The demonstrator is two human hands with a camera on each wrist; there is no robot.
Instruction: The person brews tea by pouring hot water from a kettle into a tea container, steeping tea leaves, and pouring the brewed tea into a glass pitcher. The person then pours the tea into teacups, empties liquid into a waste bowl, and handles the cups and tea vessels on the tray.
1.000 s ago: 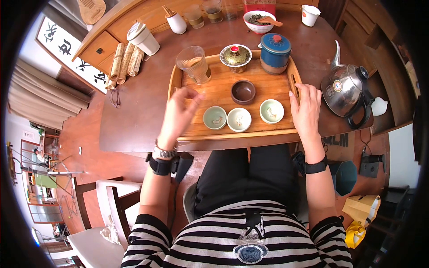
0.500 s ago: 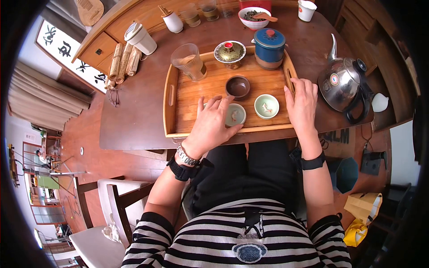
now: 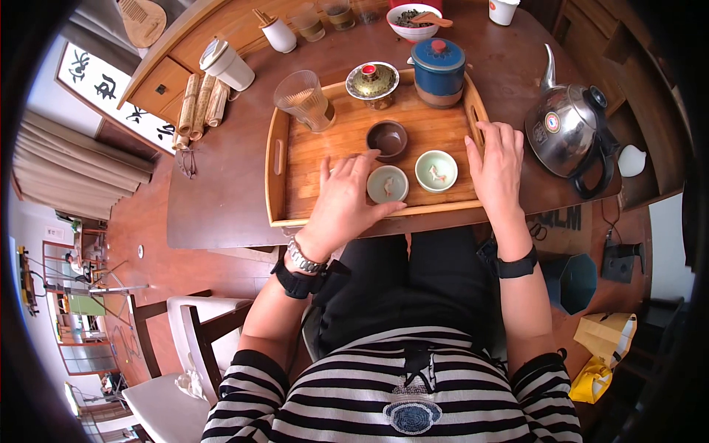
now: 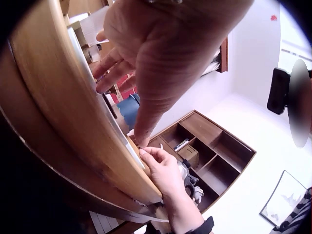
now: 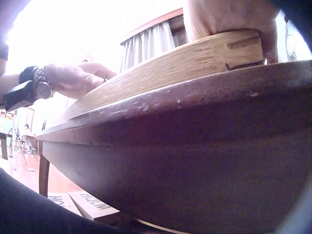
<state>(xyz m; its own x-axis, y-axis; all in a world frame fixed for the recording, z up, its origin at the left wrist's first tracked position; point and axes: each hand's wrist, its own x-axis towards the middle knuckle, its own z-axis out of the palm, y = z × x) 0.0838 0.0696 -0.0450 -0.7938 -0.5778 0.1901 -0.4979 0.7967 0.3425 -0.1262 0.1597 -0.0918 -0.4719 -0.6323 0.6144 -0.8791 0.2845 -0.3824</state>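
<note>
A wooden serving tray (image 3: 277,210) lies on the table, its front side along the table edge. My left hand (image 3: 341,198) is spread low over the tray's front, thumb and index finger on either side of a pale green teacup (image 3: 387,184). A second green teacup (image 3: 436,171) sits close to its right; a third is hidden under the palm. My right hand (image 3: 497,166) holds the tray's right wall by its handle, thumb on the inner side. Behind the cups stand a brown bowl (image 3: 386,139), a lidded gaiwan (image 3: 372,83), a glass pitcher (image 3: 304,102) and a blue teapot (image 3: 438,72).
Right of the tray stands a steel kettle (image 3: 565,136). At the back are a bowl of tea leaves (image 3: 402,31) and a paper cup (image 3: 503,10). On the left, bamboo rolls (image 3: 199,111) lie beside a white canister (image 3: 227,65). A chair (image 3: 185,325) stands left of the person.
My left hand has come down from the tray's left side onto the left green cups. The middle cup now sits closer to the right one. The right hand stays at the tray's side.
</note>
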